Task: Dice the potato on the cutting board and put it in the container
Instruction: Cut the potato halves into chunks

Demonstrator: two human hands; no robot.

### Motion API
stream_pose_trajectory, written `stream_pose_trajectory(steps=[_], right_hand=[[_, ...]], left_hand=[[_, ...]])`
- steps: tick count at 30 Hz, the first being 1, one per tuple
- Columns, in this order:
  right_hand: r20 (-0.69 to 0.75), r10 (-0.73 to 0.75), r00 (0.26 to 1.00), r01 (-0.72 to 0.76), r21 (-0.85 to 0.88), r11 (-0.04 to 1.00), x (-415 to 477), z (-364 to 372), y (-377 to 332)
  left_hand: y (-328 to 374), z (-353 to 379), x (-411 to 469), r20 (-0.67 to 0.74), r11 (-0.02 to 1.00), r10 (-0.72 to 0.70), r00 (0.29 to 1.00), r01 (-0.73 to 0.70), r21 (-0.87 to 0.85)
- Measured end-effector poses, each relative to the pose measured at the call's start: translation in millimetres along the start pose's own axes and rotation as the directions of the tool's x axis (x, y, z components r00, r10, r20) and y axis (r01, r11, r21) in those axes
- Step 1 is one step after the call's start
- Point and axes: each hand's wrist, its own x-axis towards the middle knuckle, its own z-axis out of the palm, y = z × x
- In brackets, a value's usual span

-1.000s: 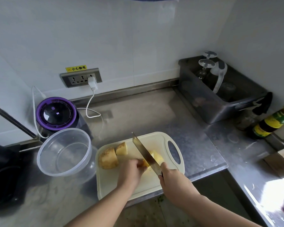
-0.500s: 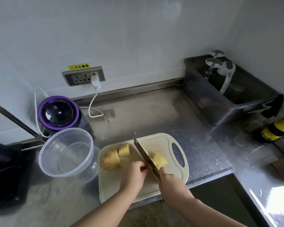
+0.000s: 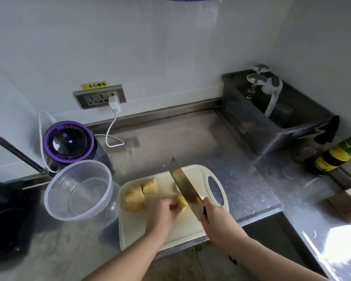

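We see left hand curled, pinching a potato piece on the cutting board, right hand wrapped tight round the knife handle, blade touching that piece, 2 bigger potato chunks at board's left, clear container just left of it

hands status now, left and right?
Left hand: holding the pale yellow potato piece on the cream plastic cutting board.
Right hand: gripping the handle of the steel cleaver.
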Motion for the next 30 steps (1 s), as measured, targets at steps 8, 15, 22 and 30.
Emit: stream_pose_trajectory(steps=[8,15,22,30], right_hand=[[0.020,-0.052,0.998,0.054,-0.113,0.992,-13,-6,-9],[0.052,-0.065,0.997,0.073,-0.167,0.983,-12,-1,-9],[0.077,-0.052,0.996,0.066,-0.189,0.980,-9,3,-12],[0.111,-0.005,0.994,0.026,-0.184,0.983,8,23,-10]], left_hand=[[-3,2,1,-0.020,1.000,-0.009,1.000,0.008,-0.021],[0,0,0,-0.015,0.998,0.006,1.000,-0.005,0.061],[1,-2,-1,-0.013,0.996,0.032,0.999,-0.030,0.079],[-1,-2,1,-0.015,0.995,0.013,1.000,-0.012,0.098]])
